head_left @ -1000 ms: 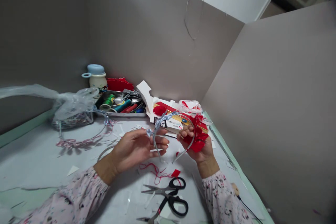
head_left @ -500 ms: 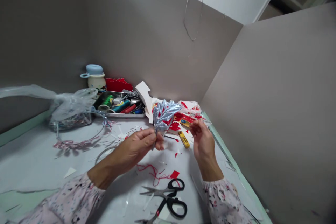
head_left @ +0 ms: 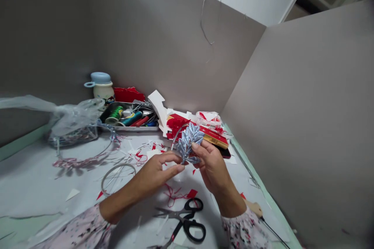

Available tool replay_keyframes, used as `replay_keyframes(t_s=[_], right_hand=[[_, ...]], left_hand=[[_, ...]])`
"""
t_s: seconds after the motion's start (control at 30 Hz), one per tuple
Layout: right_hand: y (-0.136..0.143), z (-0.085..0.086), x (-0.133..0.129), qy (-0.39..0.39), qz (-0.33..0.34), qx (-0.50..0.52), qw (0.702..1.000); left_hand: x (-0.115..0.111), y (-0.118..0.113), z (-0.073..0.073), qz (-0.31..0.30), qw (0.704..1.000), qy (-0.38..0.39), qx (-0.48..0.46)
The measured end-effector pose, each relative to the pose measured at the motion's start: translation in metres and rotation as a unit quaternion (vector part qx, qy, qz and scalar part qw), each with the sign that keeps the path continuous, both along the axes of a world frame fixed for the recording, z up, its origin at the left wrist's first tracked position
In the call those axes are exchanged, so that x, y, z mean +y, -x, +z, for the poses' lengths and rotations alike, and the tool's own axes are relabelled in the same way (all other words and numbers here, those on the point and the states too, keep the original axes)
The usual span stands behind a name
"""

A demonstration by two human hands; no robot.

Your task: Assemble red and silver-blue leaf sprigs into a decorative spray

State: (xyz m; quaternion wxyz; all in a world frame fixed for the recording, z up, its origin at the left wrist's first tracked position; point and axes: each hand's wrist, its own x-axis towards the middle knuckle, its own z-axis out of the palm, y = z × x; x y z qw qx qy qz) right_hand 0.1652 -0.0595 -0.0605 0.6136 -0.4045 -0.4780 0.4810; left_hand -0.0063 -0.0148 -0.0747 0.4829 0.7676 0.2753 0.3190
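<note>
A silvery-blue leaf spray (head_left: 188,140), made of several shiny pleated leaves, is held up over the middle of the table. My right hand (head_left: 213,165) grips its right side, thumb on the front and fingers behind. At the lower left end of the spray, my left hand (head_left: 159,171) pinches with thumb and forefinger; the exact contact is partly hidden. Below the hands lie black-handled scissors (head_left: 187,218), with a second pointed tool (head_left: 172,237) partly under them. Tangled red thread (head_left: 172,194) and a red scrap (head_left: 192,193) are just beyond the scissors.
At the back, a metal tray (head_left: 137,128) holds thread spools and tools, beside a blue-lidded bottle (head_left: 102,87). A plastic bag (head_left: 73,120) and a decorated wire hoop (head_left: 78,161) lie left. A coiled wire ring (head_left: 102,183), a red-and-gold box (head_left: 216,138) and a corded wooden-handled tool (head_left: 254,207) are nearby.
My right hand has come in from the right and taken hold of the leaf spray. The spray has moved lower and slightly right, and turned. My left hand has shifted to its lower end.
</note>
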Motion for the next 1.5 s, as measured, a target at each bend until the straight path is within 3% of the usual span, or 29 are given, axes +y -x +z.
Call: replay_keyframes(t_s=[0.2,0.37,0.47,0.6,0.97,1.03,1.23,1.5], right_hand=[[0.002,-0.001,0.005,0.028,-0.020,0.031,0.999],[0.004,-0.002,0.007,0.037,0.010,0.054,0.998],[0.005,-0.003,0.006,0.038,0.028,0.062,0.997],[0.006,-0.005,0.007,0.036,-0.005,0.064,0.997],[0.016,-0.007,0.007,0.017,-0.053,0.108,0.993],[0.015,-0.008,0.008,0.024,-0.046,0.102,0.993],[0.007,-0.011,0.009,0.051,-0.022,0.021,0.998],[-0.002,-0.009,0.009,0.040,0.005,-0.053,0.998]], left_hand=[[-0.001,0.001,0.008,0.015,0.983,0.116,-0.139],[-0.002,-0.005,0.006,0.059,0.969,0.163,-0.174],[-0.002,-0.007,0.002,0.068,0.964,0.165,-0.195],[-0.003,-0.009,0.000,0.082,0.962,0.146,-0.215],[-0.019,-0.018,-0.010,0.205,0.943,0.106,-0.241],[-0.018,-0.018,-0.012,0.190,0.945,0.127,-0.232],[-0.014,-0.015,-0.006,0.065,0.956,0.192,-0.213],[-0.010,-0.012,-0.002,0.113,0.973,0.161,-0.122]])
